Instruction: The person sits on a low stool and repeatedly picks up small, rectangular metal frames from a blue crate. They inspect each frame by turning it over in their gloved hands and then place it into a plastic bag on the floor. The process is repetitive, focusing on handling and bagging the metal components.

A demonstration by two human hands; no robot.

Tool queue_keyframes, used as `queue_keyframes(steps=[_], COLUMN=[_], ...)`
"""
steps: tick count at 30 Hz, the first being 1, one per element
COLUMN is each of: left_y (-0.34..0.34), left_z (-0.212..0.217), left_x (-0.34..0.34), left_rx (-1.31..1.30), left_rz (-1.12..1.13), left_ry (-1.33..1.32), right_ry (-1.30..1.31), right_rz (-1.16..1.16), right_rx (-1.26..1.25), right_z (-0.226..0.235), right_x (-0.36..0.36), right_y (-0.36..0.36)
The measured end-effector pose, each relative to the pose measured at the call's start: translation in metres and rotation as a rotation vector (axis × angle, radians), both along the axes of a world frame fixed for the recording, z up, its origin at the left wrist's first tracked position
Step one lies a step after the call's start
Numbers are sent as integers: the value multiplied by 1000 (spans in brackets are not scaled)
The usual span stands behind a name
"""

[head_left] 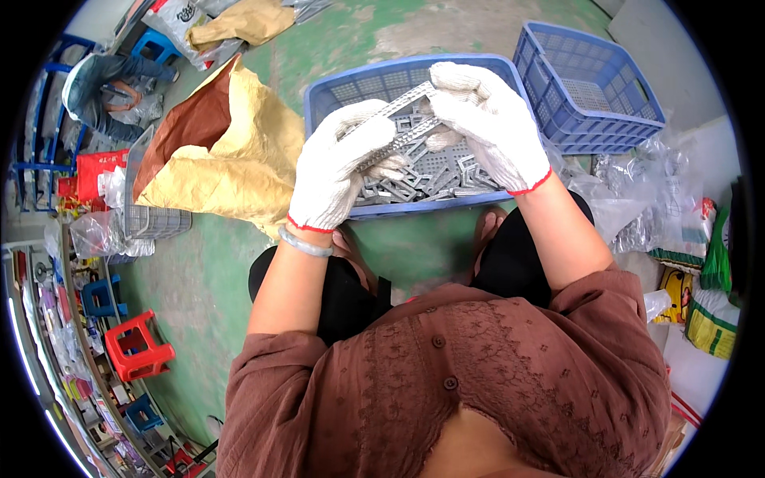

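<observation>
A long grey piece (405,101), with two toothed or perforated bars, stretches between my hands above a blue plastic crate (398,213). My left hand (333,163), in a white knit glove with a red cuff edge, is closed around its left end. The other end is gripped by my right hand (498,127), gloved alike, with the fingers curled over it. Whether the bars form one frame or two separate strips, I cannot tell. Below them, many loose grey angular pieces (446,179) lie jumbled in the crate.
A yellow-brown sack (255,151) stands open left of the crate. Another blue crate (590,119) is at the far right, near clear plastic bags (645,191). A red stool (137,346) stands at left on the green floor. Another person (100,88) bends over at the far left.
</observation>
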State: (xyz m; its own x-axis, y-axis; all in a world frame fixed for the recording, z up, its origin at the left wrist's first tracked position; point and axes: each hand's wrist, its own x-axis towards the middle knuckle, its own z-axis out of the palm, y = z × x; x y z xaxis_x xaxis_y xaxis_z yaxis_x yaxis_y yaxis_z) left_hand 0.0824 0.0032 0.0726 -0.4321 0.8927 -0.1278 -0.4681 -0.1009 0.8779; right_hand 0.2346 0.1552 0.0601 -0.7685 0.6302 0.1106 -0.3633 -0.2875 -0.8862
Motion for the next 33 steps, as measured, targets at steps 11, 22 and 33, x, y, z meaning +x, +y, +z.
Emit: queue_keyframes(steps=[11,22,33], left_y=[-6,-6,-6], left_z=[3,4,3], left_x=[-3,-3,-4], left_rx=[-56,-55,-88], left_rz=[40,41,38], left_ry=[56,52,71], right_ry=[19,-32,-21], right_rz=[40,55,48], right_rx=[16,16,13], right_z=[-1,2,-3], right_x=[-3,-2,-2], right_y=[-4,-5,-3])
